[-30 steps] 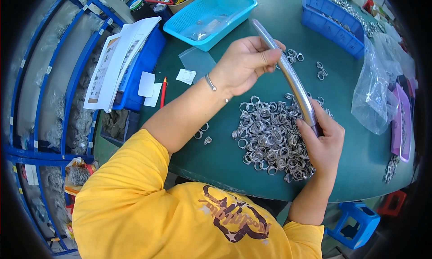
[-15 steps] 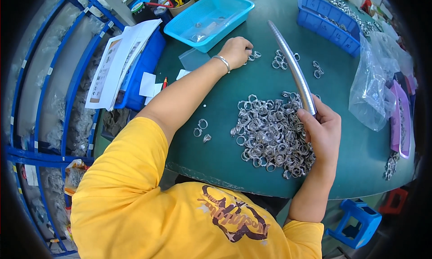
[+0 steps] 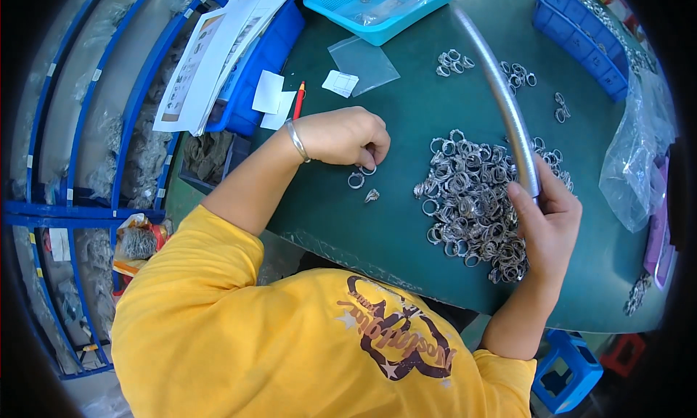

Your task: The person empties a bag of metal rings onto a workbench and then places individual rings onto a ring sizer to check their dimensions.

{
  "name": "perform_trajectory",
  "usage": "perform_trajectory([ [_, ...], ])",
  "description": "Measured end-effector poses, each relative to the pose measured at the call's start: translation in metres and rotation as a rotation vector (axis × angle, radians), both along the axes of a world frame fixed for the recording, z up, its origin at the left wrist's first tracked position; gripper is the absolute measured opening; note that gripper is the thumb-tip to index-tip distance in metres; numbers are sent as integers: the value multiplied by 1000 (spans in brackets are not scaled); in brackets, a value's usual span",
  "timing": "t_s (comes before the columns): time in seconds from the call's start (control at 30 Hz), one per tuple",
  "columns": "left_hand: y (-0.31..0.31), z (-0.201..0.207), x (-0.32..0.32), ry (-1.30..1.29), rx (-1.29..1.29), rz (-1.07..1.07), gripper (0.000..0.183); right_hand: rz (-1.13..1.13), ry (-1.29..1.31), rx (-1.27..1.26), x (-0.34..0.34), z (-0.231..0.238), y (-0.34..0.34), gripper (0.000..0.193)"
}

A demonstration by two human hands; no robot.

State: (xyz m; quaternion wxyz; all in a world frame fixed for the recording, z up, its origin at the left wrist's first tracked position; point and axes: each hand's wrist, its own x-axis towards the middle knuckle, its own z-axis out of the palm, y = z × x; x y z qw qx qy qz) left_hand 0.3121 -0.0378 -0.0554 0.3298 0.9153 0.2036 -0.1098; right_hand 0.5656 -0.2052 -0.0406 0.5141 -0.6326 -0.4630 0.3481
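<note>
My right hand is wrapped round the thick lower end of a ring mandrel, a long tapered silver metal rod slanting up and to the left. Just beside that hand lies a big heap of silver rings. My left hand, with a bangle on its wrist, has its fingers curled down to the table. Its fingertips pinch a ring, partly hidden by them. Close by lie another plain-looking ring and a ring seen edge-on.
Small ring groups lie beyond the heap. A turquoise basket, a clear plastic bag, paper slips and a red pen sit at the far left. A blue bin and crumpled plastic stand right.
My left hand has come back from the small ring group near the basket to the loose rings nearer me. The view has shifted leftward; my right hand keeps hold of the mandrel.
</note>
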Motion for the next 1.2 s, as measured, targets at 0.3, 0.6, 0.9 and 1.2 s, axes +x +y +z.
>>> perform_trajectory([
  [0.3, 5, -27, 2, -1193, -1181, 854, 16, 158, -436, 131, -20, -9, 5, 38],
  [0.6, 7, -35, 1, -1444, -1178, 652, 11, 187, -637, 218, -30, -9, 4, 36],
  [0.9, -25, -32, 19, -1124, -822, 455, 34, 236, -669, 305, -31, -14, 4, 39],
  [1.2, -27, -29, 16, -1096, -774, 439, 32, 240, -696, 337, -30, -14, 6, 39],
])
